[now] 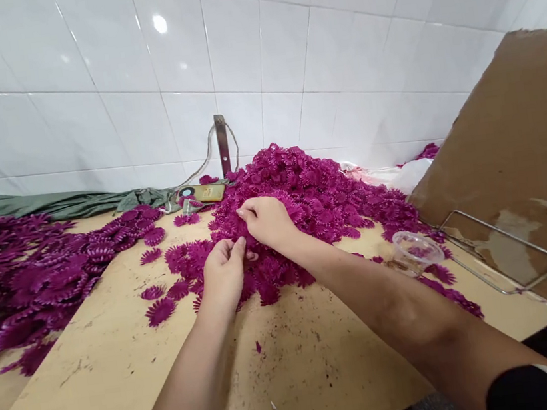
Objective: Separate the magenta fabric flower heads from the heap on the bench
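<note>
A big heap of magenta fabric flower pieces (317, 192) lies on the wooden table (124, 372) against the tiled wall. My left hand (223, 275) rests at the heap's near edge, fingers curled and pinched on a flower piece. Just above and to the right of it, my right hand (266, 221) is closed in a pinch on flower pieces at the heap's front. The two hands nearly touch. What lies under the fingers is hidden.
A second pile of purple flower pieces (21, 278) covers the table's left side. A clear plastic cup (415, 250) lies on its side at the right, beside a wire frame (506, 248) and a cardboard sheet (523, 152). A green cloth (51, 204) and a small yellow box (204, 192) lie by the wall.
</note>
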`<state>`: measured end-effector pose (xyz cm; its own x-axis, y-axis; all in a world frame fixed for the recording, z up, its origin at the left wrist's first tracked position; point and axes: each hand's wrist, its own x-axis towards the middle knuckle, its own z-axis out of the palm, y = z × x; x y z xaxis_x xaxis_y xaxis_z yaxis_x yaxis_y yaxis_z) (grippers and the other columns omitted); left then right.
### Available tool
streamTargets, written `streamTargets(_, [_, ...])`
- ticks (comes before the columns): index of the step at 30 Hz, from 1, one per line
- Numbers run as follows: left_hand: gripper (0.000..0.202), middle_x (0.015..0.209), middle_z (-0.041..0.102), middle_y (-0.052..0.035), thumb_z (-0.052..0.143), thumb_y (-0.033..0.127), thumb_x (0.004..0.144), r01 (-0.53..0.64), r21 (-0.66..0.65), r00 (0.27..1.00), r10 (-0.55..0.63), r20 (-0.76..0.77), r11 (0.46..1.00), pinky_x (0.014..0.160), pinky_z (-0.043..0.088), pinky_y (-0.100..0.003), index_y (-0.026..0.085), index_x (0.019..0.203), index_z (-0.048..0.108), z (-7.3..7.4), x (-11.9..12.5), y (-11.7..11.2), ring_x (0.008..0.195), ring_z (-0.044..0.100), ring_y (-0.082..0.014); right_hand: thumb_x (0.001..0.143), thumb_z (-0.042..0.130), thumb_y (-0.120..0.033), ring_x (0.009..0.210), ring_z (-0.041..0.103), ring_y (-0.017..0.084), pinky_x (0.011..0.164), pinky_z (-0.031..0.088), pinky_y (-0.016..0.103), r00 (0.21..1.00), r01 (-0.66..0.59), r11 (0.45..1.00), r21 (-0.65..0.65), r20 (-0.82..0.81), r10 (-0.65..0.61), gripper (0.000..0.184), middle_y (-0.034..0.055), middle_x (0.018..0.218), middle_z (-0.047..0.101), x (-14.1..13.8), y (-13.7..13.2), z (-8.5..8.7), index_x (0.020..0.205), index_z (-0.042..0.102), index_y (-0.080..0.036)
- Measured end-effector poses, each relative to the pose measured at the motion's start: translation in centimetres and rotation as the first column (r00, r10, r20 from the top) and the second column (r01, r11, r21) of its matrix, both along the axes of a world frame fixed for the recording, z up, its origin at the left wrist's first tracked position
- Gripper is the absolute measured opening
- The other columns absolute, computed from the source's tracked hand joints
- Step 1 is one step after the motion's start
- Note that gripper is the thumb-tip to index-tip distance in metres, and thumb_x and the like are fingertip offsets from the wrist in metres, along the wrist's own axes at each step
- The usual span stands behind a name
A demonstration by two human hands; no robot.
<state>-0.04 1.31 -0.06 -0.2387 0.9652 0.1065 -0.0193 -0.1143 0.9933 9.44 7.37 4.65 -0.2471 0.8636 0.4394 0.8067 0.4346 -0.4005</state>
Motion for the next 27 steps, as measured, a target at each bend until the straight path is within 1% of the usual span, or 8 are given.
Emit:
streamTargets(5, [0.029,0.045,0.043,0.0067,0.058,0.046,0.059,-0.033,-0.026,0.994,0.03,-0.105,0.999,0.052,0.034,-0.025,0.022,0.055,0.042,0.0,-0.3,-0.7,0.045,0.041,-0.0112,0.088,0.037,-0.026,0.079,0.057,0.017,0.072,0.042,0.028,0.96,0.149,0.984,-0.099,-0.225,-0.168,0.031,0.0083,0.084,0.064,1.7,3.6,2.7,0.077,0.063,-0.015])
streamTargets(8, [0.033,0.048,0.049,0.0049,0.061,0.049,0.056,-0.009,-0.043,1.0,0.009,-0.01,0.999,0.055,0.036,-0.025,0.021,0.056,0.043,-0.2,-0.8,-0.4,0.049,0.047,-0.0122,0.084,0.047,-0.032,0.08,0.056,0.015,0.074,0.042,0.027,0.974,-0.123,0.971,-0.203,-0.212,0.079,0.026,0.0078,0.093,0.062,2.7,2.4,3.3,0.093,0.063,-0.014])
streamTargets(10, [0.036,0.047,0.048,0.0049,0.063,0.051,0.054,0.004,-0.054,1.0,-0.003,0.019,0.999,0.054,0.036,-0.025,0.021,0.056,0.042,-0.4,-0.9,-0.1,0.048,0.047,-0.0122,0.077,0.056,-0.035,0.077,0.054,0.012,0.072,0.042,0.026,0.933,-0.354,0.888,-0.292,-0.178,0.314,0.033,0.0052,0.095,0.061,2.7,0.7,2.9,0.104,0.059,-0.016])
streamTargets(12, [0.038,0.046,0.048,0.0054,0.065,0.051,0.051,0.013,-0.057,1.0,-0.012,0.021,0.998,0.053,0.036,-0.025,0.02,0.055,0.042,-0.4,-0.9,0.0,0.047,0.048,-0.012,0.073,0.061,-0.031,0.069,0.051,0.01,0.067,0.04,0.023,0.899,-0.438,0.844,-0.309,-0.122,0.421,0.028,0.0011,0.082,0.06,2.1,-0.5,2.0,0.097,0.062,-0.015])
streamTargets(14, [0.039,0.045,0.048,0.0055,0.066,0.051,0.051,0.015,-0.056,1.0,-0.015,0.009,0.998,0.054,0.037,-0.026,0.02,0.054,0.042,-0.3,-0.8,0.0,0.048,0.05,-0.0129,0.074,0.059,-0.027,0.059,0.045,0.008,0.059,0.035,0.021,0.925,-0.378,0.888,-0.262,-0.075,0.372,0.014,-0.0029,0.063,0.053,1.3,-0.9,1.1,0.075,0.062,-0.013])
streamTargets(17, [0.038,0.044,0.048,0.0054,0.065,0.051,0.054,-0.008,-0.058,1.0,0.006,-0.029,0.998,0.056,0.038,-0.027,0.021,0.055,0.041,0.2,-0.9,0.4,0.05,0.054,-0.0153,0.076,0.055,-0.031,0.051,0.038,0.007,0.051,0.027,0.021,0.975,-0.221,0.948,-0.231,-0.078,0.208,0.025,-0.0054,0.052,0.041,-0.4,-0.2,0.1,0.058,0.054,-0.014])
streamTargets(22, [0.028,0.041,0.042,0.008,0.059,0.042,0.063,-0.139,-0.07,0.99,0.137,-0.028,0.988,0.052,0.035,-0.025,0.022,0.058,0.04,0.5,-1.1,0.5,0.044,0.05,-0.0136,0.076,0.055,-0.033,0.054,0.045,0.009,0.052,0.032,0.022,0.983,-0.12,0.962,-0.246,-0.168,0.08,0.026,-0.0025,0.055,0.048,-2.3,2.1,0.0,0.057,0.054,-0.015])
streamTargets(27, [0.021,0.042,0.04,0.0079,0.055,0.033,0.066,-0.052,-0.048,0.97,0.04,-0.239,0.997,0.045,0.028,-0.023,0.021,0.055,0.042,0.7,-0.5,-1.2,0.041,0.036,-0.0095,0.083,0.044,-0.02,0.059,0.053,0.013,0.06,0.041,0.028,0.923,0.034,0.997,-0.067,-0.381,-0.057,0.02,0.0051,0.066,0.058,1.3,5.5,2.3,0.071,0.059,-0.014])
